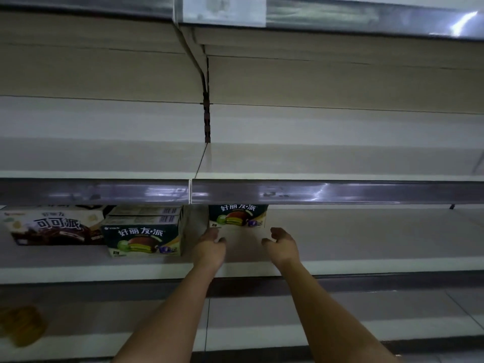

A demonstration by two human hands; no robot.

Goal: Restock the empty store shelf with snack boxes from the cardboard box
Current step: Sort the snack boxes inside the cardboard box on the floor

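Observation:
A dark green snack box (237, 216) stands far back on the white middle shelf (340, 268), its top hidden by the shelf rail above. My left hand (210, 246) and my right hand (281, 244) hover just in front of it, fingers loosely curled, holding nothing and apart from the box. To the left stands a stack of matching green boxes (142, 238). A brown chocolate snack box (52, 226) sits further left. The cardboard box is out of view.
The upper shelf (327, 163) holds nothing, and its shiny price rail (314, 192) overhangs the middle shelf. A lower shelf (288, 326) runs beneath my forearms, with a yellow package (22, 323) at its far left. The middle shelf is bare right of my hands.

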